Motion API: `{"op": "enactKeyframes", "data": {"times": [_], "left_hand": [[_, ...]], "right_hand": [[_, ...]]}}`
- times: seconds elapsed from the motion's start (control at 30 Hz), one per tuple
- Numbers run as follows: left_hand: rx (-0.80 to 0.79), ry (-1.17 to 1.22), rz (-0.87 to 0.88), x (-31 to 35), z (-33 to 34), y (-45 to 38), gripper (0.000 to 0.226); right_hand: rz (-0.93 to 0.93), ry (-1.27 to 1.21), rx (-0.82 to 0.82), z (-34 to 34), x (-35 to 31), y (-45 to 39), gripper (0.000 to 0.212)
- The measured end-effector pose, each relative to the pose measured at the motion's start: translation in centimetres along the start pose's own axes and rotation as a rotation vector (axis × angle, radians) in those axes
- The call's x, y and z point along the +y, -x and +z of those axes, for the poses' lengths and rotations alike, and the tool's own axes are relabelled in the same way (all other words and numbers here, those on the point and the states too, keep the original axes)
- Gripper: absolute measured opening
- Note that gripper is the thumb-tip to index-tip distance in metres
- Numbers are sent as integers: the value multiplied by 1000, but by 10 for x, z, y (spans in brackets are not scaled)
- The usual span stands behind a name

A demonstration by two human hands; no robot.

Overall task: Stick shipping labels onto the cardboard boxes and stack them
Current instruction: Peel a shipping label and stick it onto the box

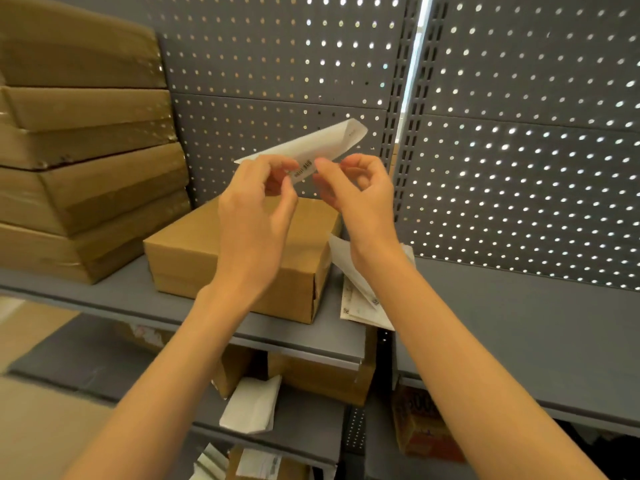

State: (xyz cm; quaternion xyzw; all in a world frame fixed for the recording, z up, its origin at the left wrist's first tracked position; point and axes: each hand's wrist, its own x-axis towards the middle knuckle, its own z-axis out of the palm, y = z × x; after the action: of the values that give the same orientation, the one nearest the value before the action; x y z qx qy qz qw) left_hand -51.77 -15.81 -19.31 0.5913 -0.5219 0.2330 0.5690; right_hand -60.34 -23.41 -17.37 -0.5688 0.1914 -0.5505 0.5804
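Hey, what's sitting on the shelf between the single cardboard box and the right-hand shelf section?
In the head view, a loose pile of white label sheets lies on the shelf right beside the cardboard box, partly hidden behind the right hand's forearm.

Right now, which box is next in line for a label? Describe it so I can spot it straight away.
Start at the grey shelf in front of the perforated back panel. Right of the tall box stack sits the lone brown cardboard box, directly under both hands, the left hand and right hand pinching a white label. Unlike its neighbours it stands alone, with loose label sheets to its right.
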Motion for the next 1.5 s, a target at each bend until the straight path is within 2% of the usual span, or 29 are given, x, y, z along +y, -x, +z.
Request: {"op": "enactKeyframes", "data": {"times": [0.17,0.3,0.4,0.53,0.67,0.73,0.83,1.0,1.13,1.3,1.4,1.5], "left_hand": [[-82,56,-38,-26,-17,-12,24],[-192,154,-112,-56,-31,-24,33],[-210,154,-159,-77,-39,-32,31],[-210,68,-130,-101,-44,-39,27],[-174,76,-161,-121,-46,-44,33],[-249,67,-103,-130,-44,-46,34],[-319,136,-81,-140,-38,-46,23],[-300,191,-135,-153,-32,-49,13],[-351,224,-175,-159,-28,-55,8],[-476,292,-146,-166,-28,-55,18],[-494,387,-203,-166,-31,-57,27],[-557,373,-187,-167,-35,-59,25]], "right_hand": [[-25,-19,-33,22,8,-3,17],[-90,130,-40,39,21,-7,15],[-72,188,-18,48,31,-11,16],[-46,274,-29,57,45,-10,19],[-20,341,-4,59,55,-11,18],[-1,354,10,59,58,-12,18],[-5,397,33,58,62,-13,18],[-33,488,32,57,67,-13,24],[-56,557,-27,62,66,-7,41],[-65,606,-24,68,68,-8,47],[-81,637,-35,72,69,-9,46],[-97,670,-44,73,69,-9,45]]}}
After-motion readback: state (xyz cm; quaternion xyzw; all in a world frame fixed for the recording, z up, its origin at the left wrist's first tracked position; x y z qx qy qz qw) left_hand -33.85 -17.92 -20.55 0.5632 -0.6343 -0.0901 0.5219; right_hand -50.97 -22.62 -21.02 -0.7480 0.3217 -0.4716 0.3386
